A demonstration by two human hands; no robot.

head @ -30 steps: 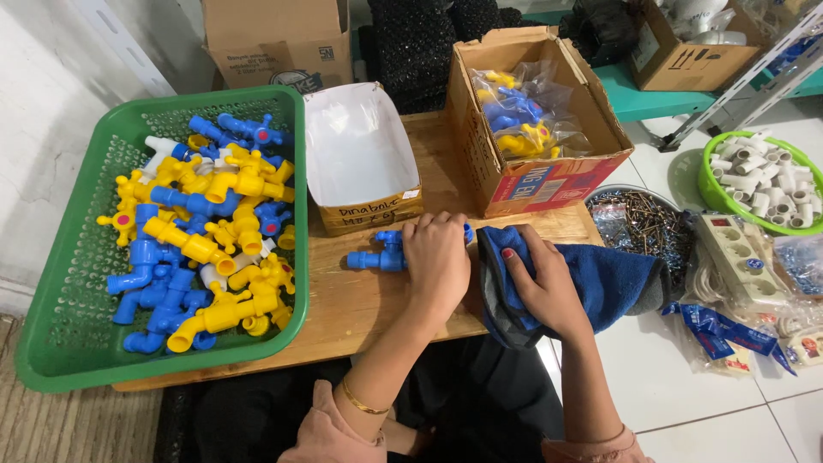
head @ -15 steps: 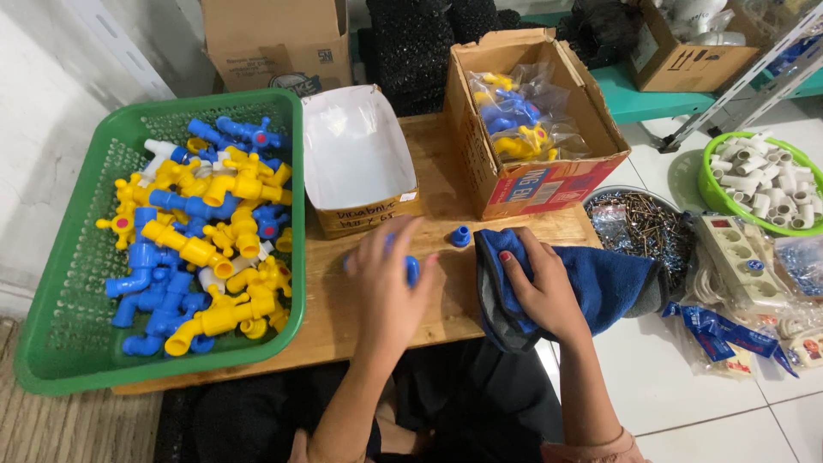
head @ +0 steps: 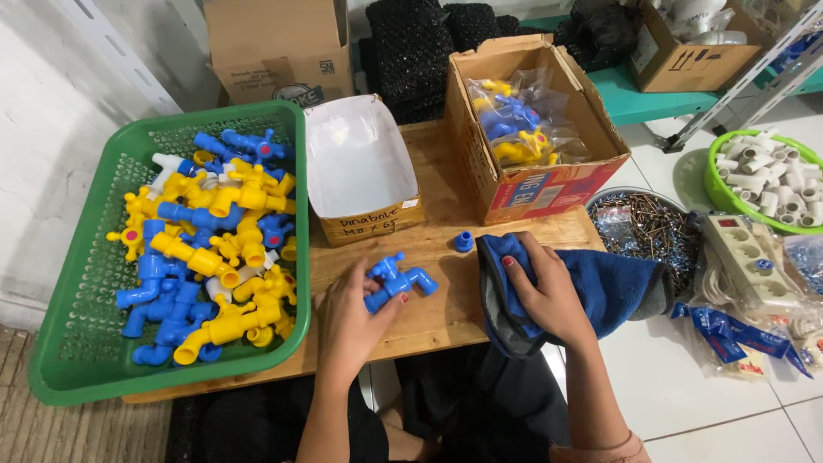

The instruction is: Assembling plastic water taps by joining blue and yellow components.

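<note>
Head camera view, looking down at a person's two bare hands over a low wooden table (head: 446,309). The left hand (head: 347,321) lies on the table with its fingers curled around the near end of a blue plastic tap (head: 396,281), which rests on the wood just ahead of the fingertips. The right hand (head: 544,291) is spread flat, palm down, pressing on a folded blue cloth (head: 617,287) that hangs over the table's right edge. Between the two hands and a little farther away, a small blue cap (head: 464,241) sits alone on the wood. To the left of the left hand, a green plastic basket (head: 77,343) holds a heap of yellow and blue taps (head: 206,249). Beyond the left hand stands an empty open box with a white lining (head: 356,163). Beyond the right hand stands an open cardboard carton (head: 531,184) with clear bags of yellow and blue fittings (head: 514,124) inside. To the right of the right hand, on the white tiled floor, are a round tray of dark nails (head: 651,227), a white power strip (head: 746,261), and farther off a green bowl (head: 716,184) of white pipe fittings (head: 767,171). Black mesh rolls (head: 411,51) are stacked behind the boxes.
</note>
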